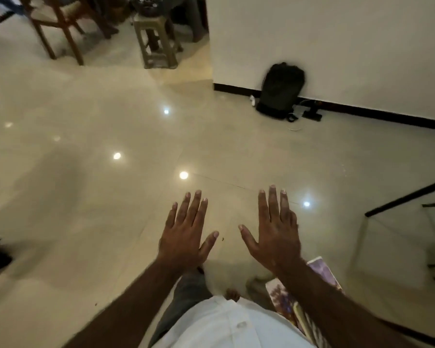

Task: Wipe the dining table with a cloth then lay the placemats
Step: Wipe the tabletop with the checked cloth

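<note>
Fingers [192, 212] are stretching wide, holding nothing, on left hand [183, 237] and right hand [274, 237] hovering over glossy beige floor tiles [111, 197], perhaps purple-printed placemats [324, 270] beneath.

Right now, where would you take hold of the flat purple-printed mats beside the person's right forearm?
Probably the pale far edge of the flat purple-printed mats, the part clear of the forearm. They are thin and flat, so pinch it from the far side, thumb on top. The right hand, open and empty, is nearest.
</note>
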A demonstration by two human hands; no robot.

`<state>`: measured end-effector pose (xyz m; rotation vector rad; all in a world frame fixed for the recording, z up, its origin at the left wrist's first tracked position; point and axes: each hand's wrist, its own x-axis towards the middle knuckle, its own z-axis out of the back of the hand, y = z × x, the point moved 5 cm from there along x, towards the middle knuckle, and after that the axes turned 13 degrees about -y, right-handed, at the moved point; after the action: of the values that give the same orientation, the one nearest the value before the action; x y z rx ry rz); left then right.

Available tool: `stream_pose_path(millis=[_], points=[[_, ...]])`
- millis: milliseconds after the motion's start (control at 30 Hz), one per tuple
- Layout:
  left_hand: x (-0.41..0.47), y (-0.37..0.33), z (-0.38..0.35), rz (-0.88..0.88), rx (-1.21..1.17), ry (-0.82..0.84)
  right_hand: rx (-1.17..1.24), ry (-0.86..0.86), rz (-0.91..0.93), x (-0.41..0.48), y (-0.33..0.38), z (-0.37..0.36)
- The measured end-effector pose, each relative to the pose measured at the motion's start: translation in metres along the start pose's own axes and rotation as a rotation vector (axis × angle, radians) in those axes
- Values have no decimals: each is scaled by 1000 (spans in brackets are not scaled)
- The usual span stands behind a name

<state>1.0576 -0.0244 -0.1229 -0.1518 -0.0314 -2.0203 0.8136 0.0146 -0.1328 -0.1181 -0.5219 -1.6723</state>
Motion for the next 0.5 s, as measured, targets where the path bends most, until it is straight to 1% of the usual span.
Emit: stream_pose_path(millis=[100, 333, 400, 500], points=[[64, -2, -5, -84, -14, 21, -51, -45, -89, 32, -22, -13], [230, -7, -27, -373, -75, 60, -161, -90, -337, 112, -73, -43], [276, -11, -28, -453, -112, 41, -201, -107, -438, 133, -85, -40], [350, -25, -27, -625, -168, 3, -269, -143, -556, 164, -104, -30]])
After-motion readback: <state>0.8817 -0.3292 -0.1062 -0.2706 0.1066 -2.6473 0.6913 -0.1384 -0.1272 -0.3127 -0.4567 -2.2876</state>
